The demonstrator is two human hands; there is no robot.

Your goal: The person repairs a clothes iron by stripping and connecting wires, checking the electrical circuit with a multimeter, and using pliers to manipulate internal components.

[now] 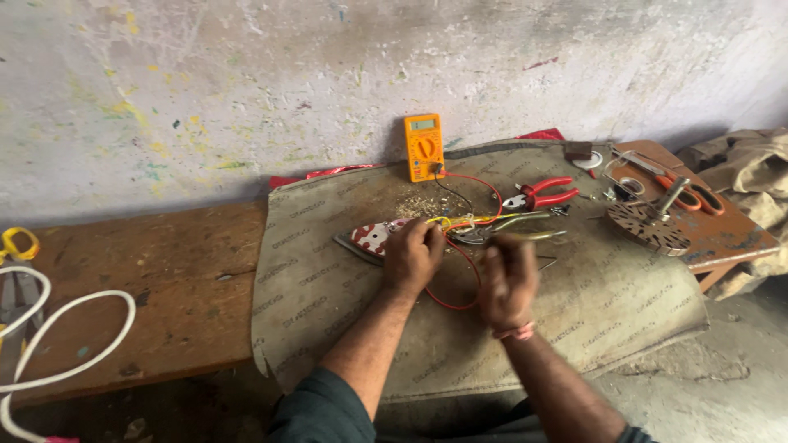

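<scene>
My left hand [413, 256] presses down on the flat metal base of an electric iron [369, 238] with red and white parts, lying on a grey mat [328, 287]. My right hand [507, 279] is blurred just right of it, fingers closed around a thin tool or wire whose tip points right; what it is cannot be told. Yellow and red wires [460, 221] bunch between the hands. A red lead [480, 182] runs back to an orange multimeter [423, 148] leaning on the wall.
Red-handled pliers [542, 194] lie behind my right hand. A perforated round metal disc [648, 226], orange-handled scissors [694, 195] and small parts sit on a wooden board at right. A white cable [74, 328] loops over the brown bench at left.
</scene>
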